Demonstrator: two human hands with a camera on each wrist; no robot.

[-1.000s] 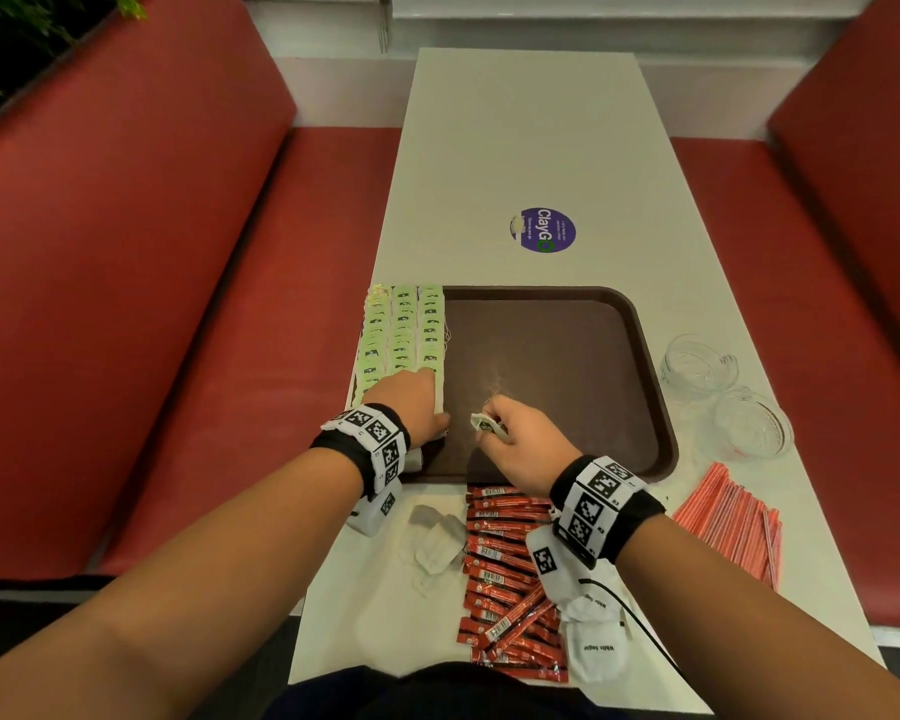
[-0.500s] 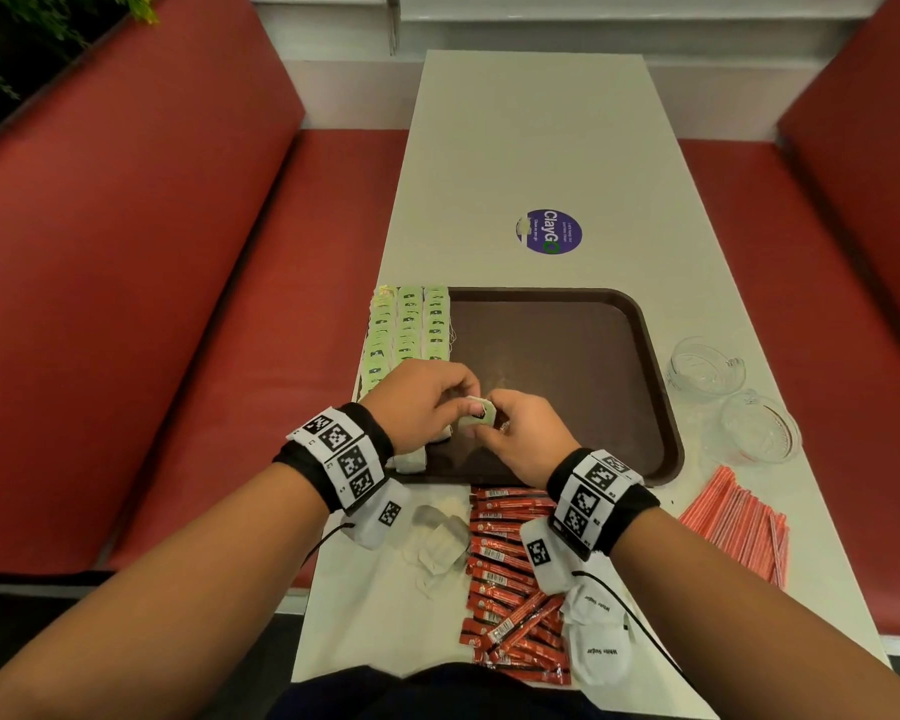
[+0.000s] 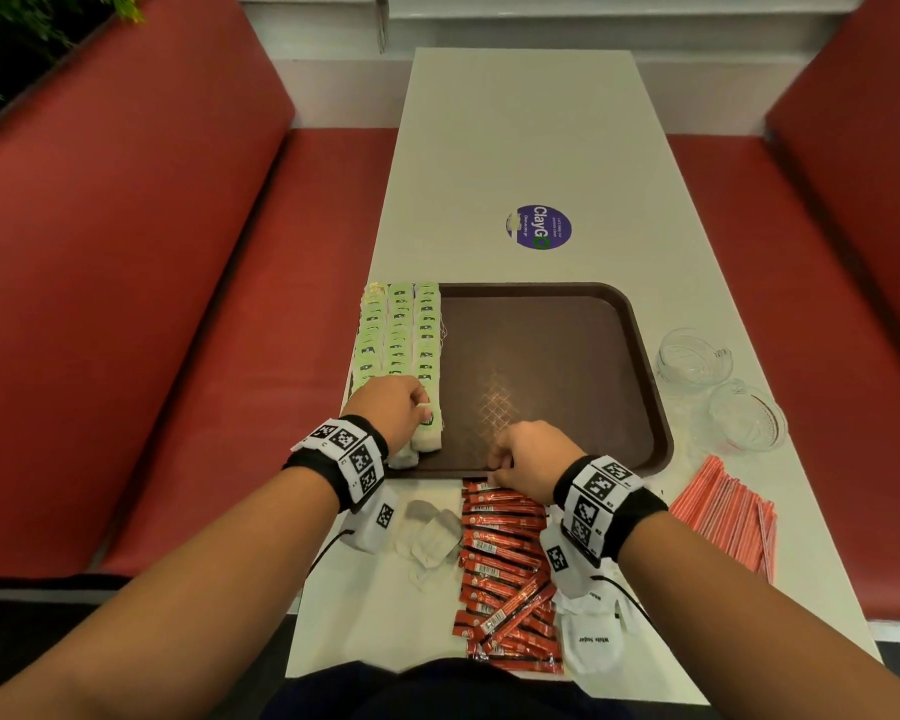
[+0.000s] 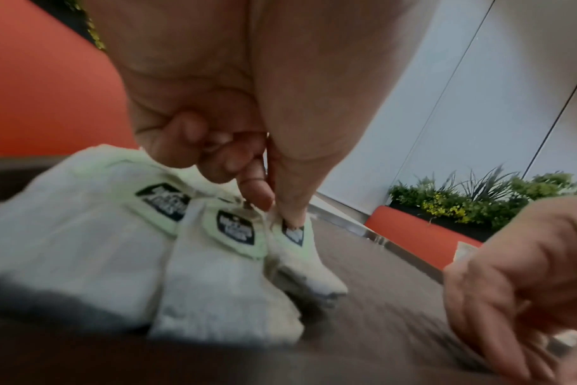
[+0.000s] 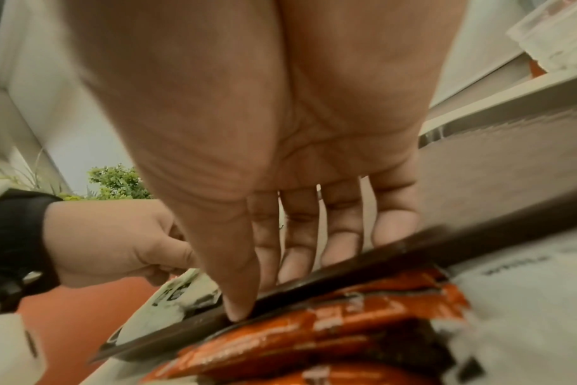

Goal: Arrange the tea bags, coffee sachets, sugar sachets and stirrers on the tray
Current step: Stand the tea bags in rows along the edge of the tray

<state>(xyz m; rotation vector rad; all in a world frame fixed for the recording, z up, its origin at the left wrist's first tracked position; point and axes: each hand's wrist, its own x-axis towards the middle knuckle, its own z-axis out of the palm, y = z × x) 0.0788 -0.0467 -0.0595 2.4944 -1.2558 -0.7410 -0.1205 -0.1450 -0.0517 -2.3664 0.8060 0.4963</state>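
Note:
Three rows of green-tagged tea bags [image 3: 398,335] lie along the left side of the brown tray [image 3: 541,356]. My left hand [image 3: 424,407] is at the near end of the right row. Its thumb and forefinger pinch the tag of the last tea bag [image 4: 293,231]. My right hand [image 3: 497,462] hovers over the tray's near rim [image 5: 346,271] with straight fingers and holds nothing; its thumb tip touches the rim beside the red coffee sachets [image 3: 505,563]. White sugar sachets [image 3: 593,636] lie under my right wrist. Red-and-white stirrers [image 3: 723,517] lie to the right.
Two loose tea bags [image 3: 432,532] lie on the white table [image 3: 520,137] near its front edge. Two glass bowls [image 3: 692,356] [image 3: 746,418] stand right of the tray. A purple sticker [image 3: 539,227] is beyond it. Red benches flank the table.
The tea bag passed from my right hand to my left, which carried it left onto the near end of the right row. My right hand drew back to the tray's near rim.

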